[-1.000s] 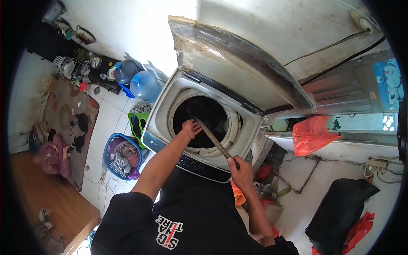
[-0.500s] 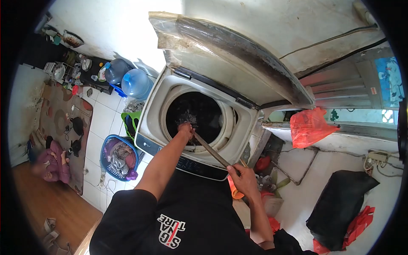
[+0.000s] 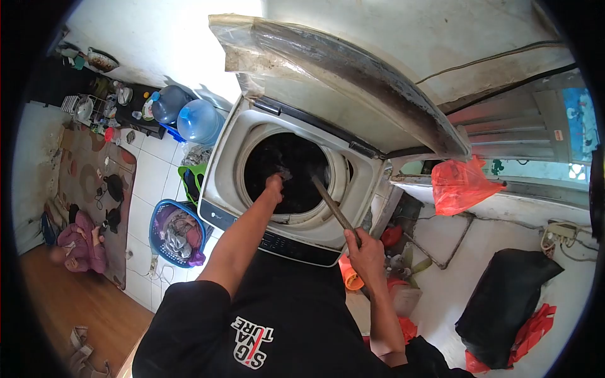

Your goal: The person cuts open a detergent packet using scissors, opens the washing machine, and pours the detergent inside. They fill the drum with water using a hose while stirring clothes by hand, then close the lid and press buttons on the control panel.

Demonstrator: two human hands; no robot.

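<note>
A top-loading washing machine (image 3: 219, 198) stands in front of me with its lid (image 3: 328, 82) raised. My left hand (image 3: 275, 186) reaches into the dark drum, its fingers curled beside a small greyish patch that I cannot make out. In my right hand (image 3: 365, 251), over the machine's front right corner, is a long grey-brown hose (image 3: 335, 206) with a patterned surface. Its far end slants over the drum opening, apart from my left hand. The drum's contents are too dark to tell.
A blue basket of clothes (image 3: 178, 233) is on the tiled floor to the left, near large water bottles (image 3: 199, 122). A person (image 3: 85, 246) sits at far left. At right hang a red plastic bag (image 3: 463, 184) and pipes; an orange container (image 3: 351, 274) is beside the machine.
The hose's far end has come away from my left hand and swung right over the drum. My right hand has shifted slightly right; my left hand stays in the drum.
</note>
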